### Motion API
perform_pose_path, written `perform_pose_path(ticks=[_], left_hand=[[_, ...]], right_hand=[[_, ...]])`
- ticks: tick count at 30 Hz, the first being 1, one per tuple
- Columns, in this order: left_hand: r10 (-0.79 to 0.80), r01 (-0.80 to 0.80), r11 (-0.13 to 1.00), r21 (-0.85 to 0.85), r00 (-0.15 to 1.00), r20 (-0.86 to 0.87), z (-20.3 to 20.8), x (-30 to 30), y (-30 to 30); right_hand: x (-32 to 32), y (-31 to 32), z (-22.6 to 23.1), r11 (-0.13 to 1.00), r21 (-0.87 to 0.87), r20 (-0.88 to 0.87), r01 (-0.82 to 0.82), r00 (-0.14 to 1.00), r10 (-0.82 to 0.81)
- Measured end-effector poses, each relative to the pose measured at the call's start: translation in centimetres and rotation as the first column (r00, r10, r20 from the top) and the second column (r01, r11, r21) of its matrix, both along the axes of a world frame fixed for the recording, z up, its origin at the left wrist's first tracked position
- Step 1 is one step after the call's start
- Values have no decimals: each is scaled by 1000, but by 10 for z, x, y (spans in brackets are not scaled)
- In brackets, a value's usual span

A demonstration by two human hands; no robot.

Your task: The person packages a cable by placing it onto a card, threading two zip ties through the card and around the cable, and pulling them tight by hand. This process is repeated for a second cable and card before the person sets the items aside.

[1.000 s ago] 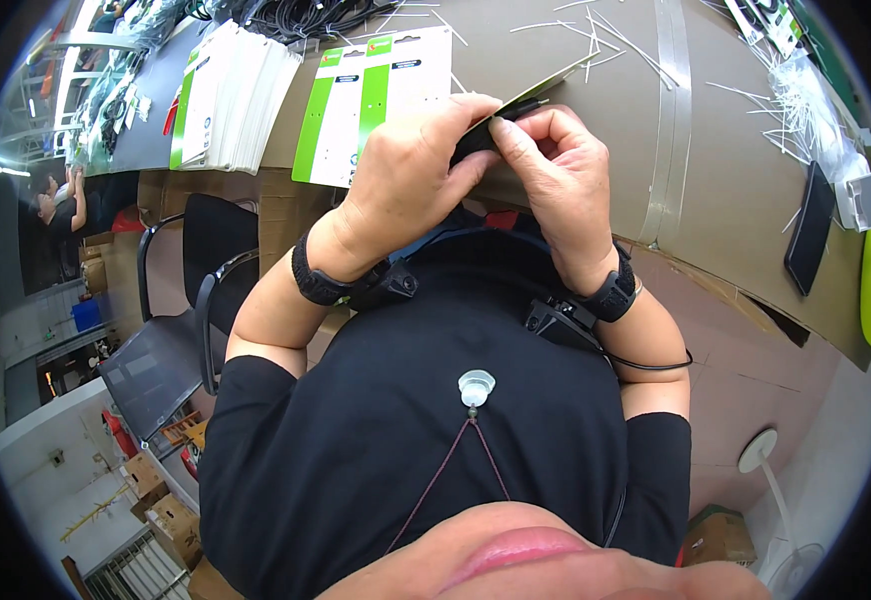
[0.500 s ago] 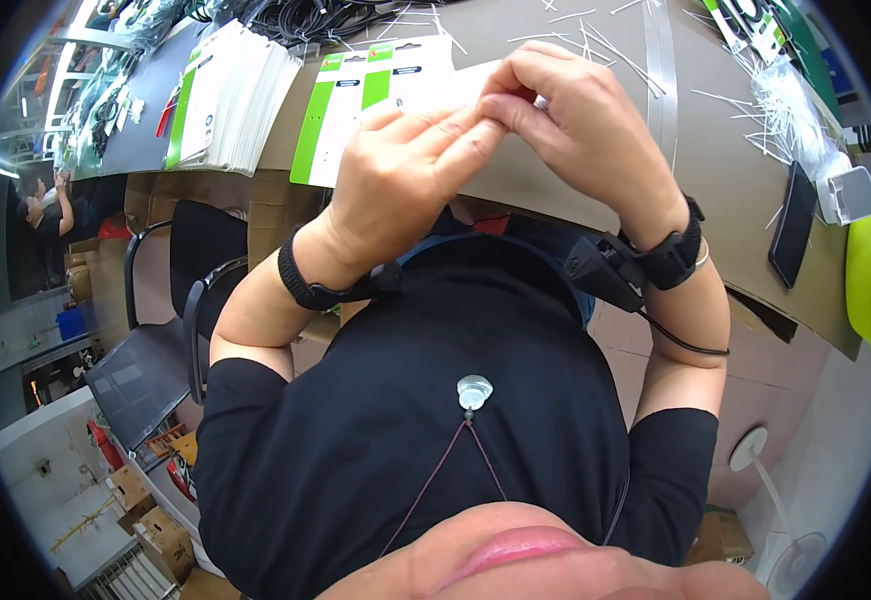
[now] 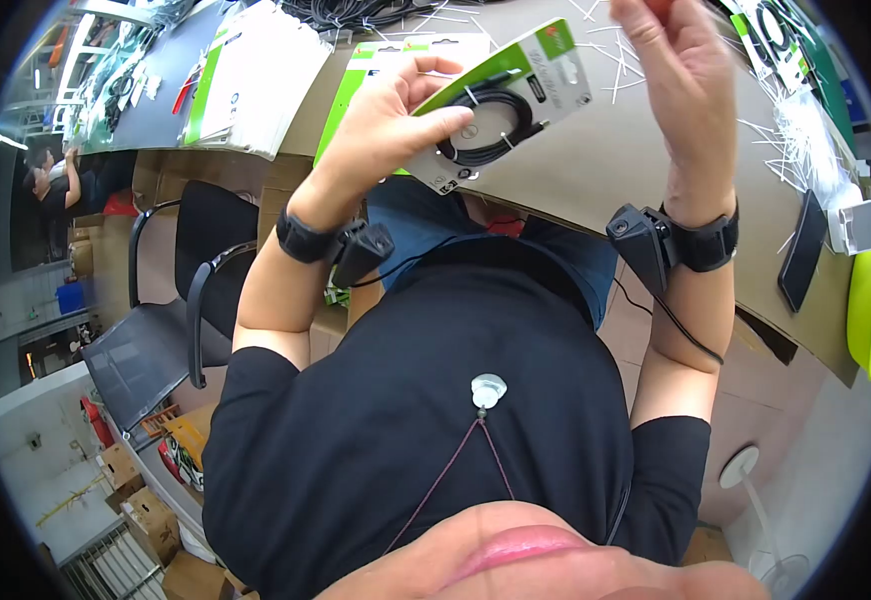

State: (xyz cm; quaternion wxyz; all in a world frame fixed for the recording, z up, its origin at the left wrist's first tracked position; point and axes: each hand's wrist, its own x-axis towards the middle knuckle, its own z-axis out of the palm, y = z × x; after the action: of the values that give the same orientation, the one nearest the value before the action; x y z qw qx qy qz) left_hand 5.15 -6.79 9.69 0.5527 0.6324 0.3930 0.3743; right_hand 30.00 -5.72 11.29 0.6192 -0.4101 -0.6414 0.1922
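My left hand (image 3: 381, 135) grips a white and green packaging card (image 3: 559, 75) by its left edge, thumb across the front. A coiled black cable (image 3: 491, 155) lies against the card's face, with white ties around it. The card is tilted, held above the near edge of the table. My right hand (image 3: 691, 85) is raised at the upper right, away from the card. Its fingers are partly bent and cut off by the top of the picture, so what they hold, if anything, does not show. Beneath the left hand lie more green and white cards (image 3: 461, 45).
A stack of white cards (image 3: 256, 85) stands at the left, with black cables (image 3: 346, 12) behind it. White cable ties (image 3: 628, 70) lie scattered; more fill a clear bag (image 3: 806, 120). A black phone (image 3: 804, 250) rests at the right edge. An office chair (image 3: 161, 340) stands left.
My hands have parted from their pinch together at the middle. The left now shows the card with its coiled cable facing me; the right has moved up and to the right.
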Motion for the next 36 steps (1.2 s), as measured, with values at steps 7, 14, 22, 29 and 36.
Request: perform_pose_path(ticks=[7,14,22,29,36], left_hand=[[-59,8,978,-206,969,-241,-56,-16,31],[-4,46,993,106,928,-372,-59,-7,17],[29,-15,955,-297,999,41,-68,-23,4],[18,-1,968,-251,998,65,-92,-35,17],[89,-89,995,44,996,-9,-119,-42,13]], right_hand=[[-33,-15,-65,913,-409,402,-9,896,189],[-52,-12,-86,993,-54,702,107,711,-39],[-43,-7,-85,923,-375,122,-90,982,145],[-87,-41,-99,901,-377,178,-214,938,297],[-104,-40,-121,941,-221,397,-256,858,327]])
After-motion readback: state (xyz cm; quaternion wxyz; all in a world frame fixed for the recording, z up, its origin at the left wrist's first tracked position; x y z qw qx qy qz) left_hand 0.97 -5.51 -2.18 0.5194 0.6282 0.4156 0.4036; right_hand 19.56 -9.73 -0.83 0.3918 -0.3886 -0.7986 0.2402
